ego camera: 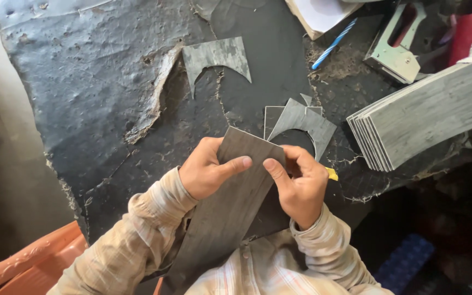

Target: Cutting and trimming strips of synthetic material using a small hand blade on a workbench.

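I see both hands closed on one long grey wood-grain strip point(230, 202) that runs from my lap up toward twelve o'clock. The left hand point(206, 173) grips its left edge, thumb pressed flat across the face. The right hand point(300, 188) pinches the right edge near the top corner, thumb on the face too, with a small yellow object point(331, 173) showing just behind its fingers; I cannot tell what it is.

Just beyond the strip's top end, at one o'clock, lie grey offcuts with curved cut-outs point(304, 123) on the worn black counter point(94, 82). Another arched offcut point(214, 54) sits at twelve o'clock. At two o'clock a stack of grey strips point(427, 117) lies tilted, with a metal staple gun point(397, 46) and a blue-and-white pen point(334, 43) beyond it.
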